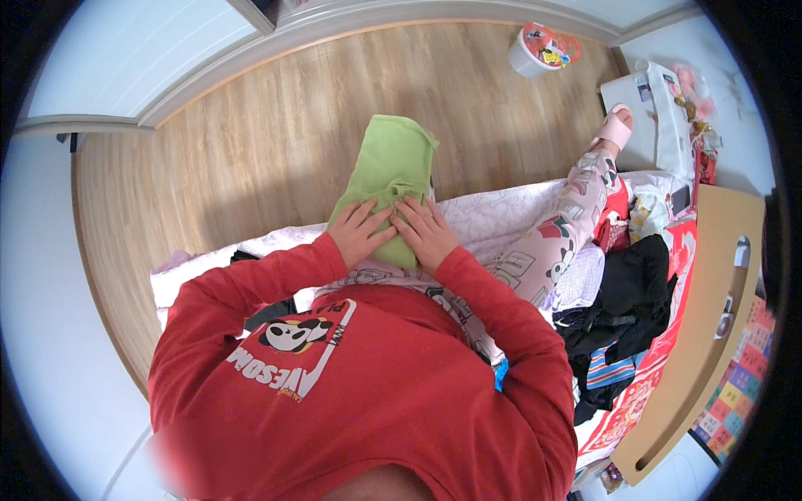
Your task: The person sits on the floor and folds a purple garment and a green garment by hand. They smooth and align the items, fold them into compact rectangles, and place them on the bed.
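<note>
Across my lap lies a light green garment (389, 159), folded into a long shape, with a small gathered bunch of fabric near its middle. I cannot tell what kind of garment it is. My left hand (361, 232) rests flat on its near left part, fingers stretched out. Close beside it, my right hand (424, 234) presses flat on the near right part, with the fingers spread toward the gathered spot. Both hands are open on the cloth, the fingertips almost meeting.
I sit on a bed with a pale patterned sheet (476, 209). At right lie a pile of dark clothes (631, 288), a striped cloth (608, 369) and a phone (681, 199). A wooden headboard (706, 309) borders them. A white bin (528, 60) stands on the wooden floor (276, 125).
</note>
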The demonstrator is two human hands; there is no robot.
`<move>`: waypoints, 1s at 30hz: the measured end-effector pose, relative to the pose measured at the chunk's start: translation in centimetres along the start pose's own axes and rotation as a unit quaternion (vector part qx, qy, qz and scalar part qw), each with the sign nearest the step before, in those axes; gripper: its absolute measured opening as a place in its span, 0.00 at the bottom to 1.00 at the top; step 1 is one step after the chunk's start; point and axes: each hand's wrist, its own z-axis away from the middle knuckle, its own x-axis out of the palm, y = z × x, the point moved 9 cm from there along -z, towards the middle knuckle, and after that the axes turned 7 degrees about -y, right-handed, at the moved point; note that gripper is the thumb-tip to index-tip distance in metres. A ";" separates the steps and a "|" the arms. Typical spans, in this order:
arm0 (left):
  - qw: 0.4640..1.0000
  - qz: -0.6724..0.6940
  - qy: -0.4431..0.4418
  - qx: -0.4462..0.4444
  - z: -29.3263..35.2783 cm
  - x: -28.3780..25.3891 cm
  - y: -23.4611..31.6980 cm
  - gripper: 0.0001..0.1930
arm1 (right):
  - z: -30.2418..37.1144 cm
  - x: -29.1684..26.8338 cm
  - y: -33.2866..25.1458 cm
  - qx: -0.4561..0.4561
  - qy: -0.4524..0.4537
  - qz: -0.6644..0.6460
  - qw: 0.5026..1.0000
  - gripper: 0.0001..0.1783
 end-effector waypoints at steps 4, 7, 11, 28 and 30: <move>0.991 0.113 -0.075 0.015 0.3 -0.9 -0.5 0.26 | 0.7 -1.2 0.0 0.000 0.018 -0.035 0.999 0.27; 0.983 0.167 -0.077 0.006 0.3 -1.1 -1.3 0.29 | 1.2 -1.7 3.3 0.105 0.106 -0.124 0.981 0.23; 0.980 0.193 -0.040 0.012 0.3 0.0 -1.4 0.28 | 1.7 2.7 9.0 0.410 -0.002 -0.312 0.857 0.19; 0.892 0.442 0.056 0.081 2.5 0.3 -4.4 0.35 | -1.3 -1.2 -0.9 -0.001 0.059 -0.419 0.906 0.22; 0.896 0.437 -0.033 0.068 2.0 2.2 -3.0 0.31 | -1.5 3.9 -0.7 -0.024 0.075 -0.567 0.820 0.18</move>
